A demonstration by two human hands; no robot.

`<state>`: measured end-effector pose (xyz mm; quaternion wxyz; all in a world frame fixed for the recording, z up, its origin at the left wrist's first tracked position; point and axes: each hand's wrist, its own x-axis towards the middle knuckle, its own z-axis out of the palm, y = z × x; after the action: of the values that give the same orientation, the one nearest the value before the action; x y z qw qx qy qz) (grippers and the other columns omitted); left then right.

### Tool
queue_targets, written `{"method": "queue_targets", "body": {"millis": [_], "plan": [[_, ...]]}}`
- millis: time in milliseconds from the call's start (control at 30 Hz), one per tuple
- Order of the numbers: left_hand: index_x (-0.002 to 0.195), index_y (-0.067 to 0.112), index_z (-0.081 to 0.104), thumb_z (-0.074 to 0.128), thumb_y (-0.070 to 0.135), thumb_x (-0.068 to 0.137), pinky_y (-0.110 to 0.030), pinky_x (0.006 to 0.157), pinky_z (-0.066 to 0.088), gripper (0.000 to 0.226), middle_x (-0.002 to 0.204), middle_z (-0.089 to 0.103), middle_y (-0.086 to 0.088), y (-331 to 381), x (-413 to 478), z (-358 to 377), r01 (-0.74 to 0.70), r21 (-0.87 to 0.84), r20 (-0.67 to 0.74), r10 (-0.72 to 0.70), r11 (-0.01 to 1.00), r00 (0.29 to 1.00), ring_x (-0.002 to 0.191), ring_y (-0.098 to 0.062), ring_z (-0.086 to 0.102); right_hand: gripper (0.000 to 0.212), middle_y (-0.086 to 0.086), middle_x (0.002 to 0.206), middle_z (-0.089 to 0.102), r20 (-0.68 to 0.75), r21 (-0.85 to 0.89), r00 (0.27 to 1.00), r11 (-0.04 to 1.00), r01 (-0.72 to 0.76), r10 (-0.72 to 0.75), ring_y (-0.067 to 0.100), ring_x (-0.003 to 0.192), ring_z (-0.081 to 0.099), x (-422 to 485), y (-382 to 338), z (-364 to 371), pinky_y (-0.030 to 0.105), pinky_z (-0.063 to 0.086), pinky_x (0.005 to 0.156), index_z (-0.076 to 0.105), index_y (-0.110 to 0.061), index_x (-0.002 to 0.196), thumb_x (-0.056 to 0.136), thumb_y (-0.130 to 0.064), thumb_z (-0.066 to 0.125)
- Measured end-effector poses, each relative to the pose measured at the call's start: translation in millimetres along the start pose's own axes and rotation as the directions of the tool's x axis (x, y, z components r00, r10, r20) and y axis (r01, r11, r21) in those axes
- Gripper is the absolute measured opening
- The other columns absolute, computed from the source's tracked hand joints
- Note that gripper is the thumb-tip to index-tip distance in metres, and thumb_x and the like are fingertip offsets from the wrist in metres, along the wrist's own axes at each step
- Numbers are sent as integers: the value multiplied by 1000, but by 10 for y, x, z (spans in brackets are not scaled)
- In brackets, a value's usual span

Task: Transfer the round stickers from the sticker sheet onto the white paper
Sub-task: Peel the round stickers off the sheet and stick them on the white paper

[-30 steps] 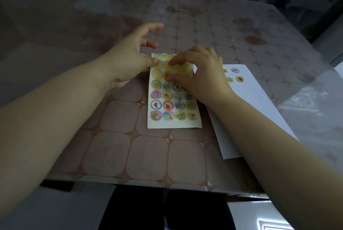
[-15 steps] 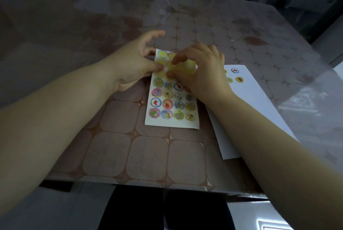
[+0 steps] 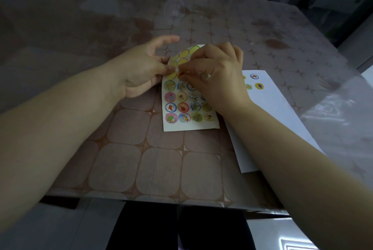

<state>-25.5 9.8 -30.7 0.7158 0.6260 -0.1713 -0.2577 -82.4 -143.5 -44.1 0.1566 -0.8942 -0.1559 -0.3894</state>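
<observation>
The sticker sheet [image 3: 188, 108] lies in the middle of the table, its far end curled up off the surface. Its lower rows hold colourful round stickers; the upper rows show empty yellow circles. My left hand [image 3: 141, 68] pinches the sheet's upper left edge between thumb and fingers. My right hand [image 3: 218, 76] is over the sheet's upper right part, its thumb and forefinger pinched at a round sticker [image 3: 182, 74] in the upper rows. The white paper [image 3: 278, 112] lies to the right, partly under my right forearm, with three stickers [image 3: 254, 76] showing near its far end.
The table [image 3: 121, 158] has a brown tiled pattern under a clear plastic cover. Its near edge runs across the bottom of the view, with a dark gap below it. Dark furniture stands beyond the far right corner.
The sheet's far end has curled up and the sheet has turned slightly. My right fingers have closed tighter on a sticker near my left thumb.
</observation>
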Motion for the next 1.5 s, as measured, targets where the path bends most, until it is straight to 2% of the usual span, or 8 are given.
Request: {"method": "queue_targets", "body": {"millis": [133, 233, 367, 567, 800, 967, 1200, 1500], "plan": [[134, 21, 40, 38, -21, 83, -18, 68, 53, 67, 92, 53, -14, 8, 0, -12, 22, -31, -2, -22, 999, 1000, 79, -15, 55, 11, -5, 80, 67, -18, -20, 998, 998, 57, -57, 27, 79, 57, 12, -7, -6, 28, 23, 82, 75, -26, 79, 71, -33, 72], [134, 17, 41, 39, -18, 83, -19, 70, 54, 62, 85, 59, -11, 25, 9, 0, 28, -90, -7, -28, 996, 1000, 75, -13, 60, 11, -5, 81, 67, -25, -2, 999, 1000, 23, -23, 26, 80, 57, 6, -1, -13, 28, 24, 83, 75, -26, 79, 70, -33, 73], [130, 17, 43, 63, -13, 65, -23, 78, 55, 74, 91, 68, -2, 23, -11, -9, 6, -50, 47, -4, 999, 999, 81, -9, 66, 13, -4, 81, 64, -17, 11, 999, 999, -51, 51, 26, 81, 56, -1, 37, -11, 26, 23, 81, 74, -26, 78, 71, -36, 71], [135, 24, 35, 45, -23, 78, -26, 73, 53, 75, 95, 62, -4, 17, -21, 55, -119, 44, -75, 123, 992, 990, 81, -11, 61, 16, -7, 85, 65, -19, 1, 999, 999, -51, 51, 23, 83, 55, -4, 21, -7, 22, 20, 80, 74, -28, 84, 73, -39, 71], [139, 18, 29, 47, -14, 84, -21, 65, 54, 66, 92, 62, -7, 39, -47, 108, -143, 0, -84, 143, 990, 986, 71, -6, 65, 23, -2, 85, 66, -83, -65, 996, 997, -37, 32, 27, 81, 57, -1, -12, 12, 27, 23, 79, 74, -24, 91, 72, -37, 71], [140, 21, 26, 48, -11, 86, -21, 71, 52, 67, 101, 64, -11, 29, -61, 121, -148, 10, -28, 148, 989, 989, 83, -10, 65, 18, -4, 84, 67, -73, -56, 996, 997, -59, 55, 27, 81, 57, 4, 0, -1, 29, 24, 80, 75, -24, 83, 68, -34, 73], [141, 22, 27, 51, -10, 83, -24, 68, 53, 70, 95, 66, -8, 16, -34, 94, -145, -1, -78, 144, 989, 986, 78, -11, 67, 14, -6, 85, 68, -39, -60, 999, 998, 0, -3, 24, 80, 58, 21, -26, -28, 28, 23, 81, 74, -24, 82, 70, -30, 73], [139, 21, 31, 51, -11, 84, -26, 74, 53, 66, 106, 63, -11, -16, -18, 90, -188, 91, -77, 195, 978, 978, 90, -14, 64, 7, -8, 82, 67, -7, 14, 998, 998, -69, 69, 21, 81, 55, 5, -46, -23, 26, 23, 80, 71, -23, 74, 70, -28, 71]]}}
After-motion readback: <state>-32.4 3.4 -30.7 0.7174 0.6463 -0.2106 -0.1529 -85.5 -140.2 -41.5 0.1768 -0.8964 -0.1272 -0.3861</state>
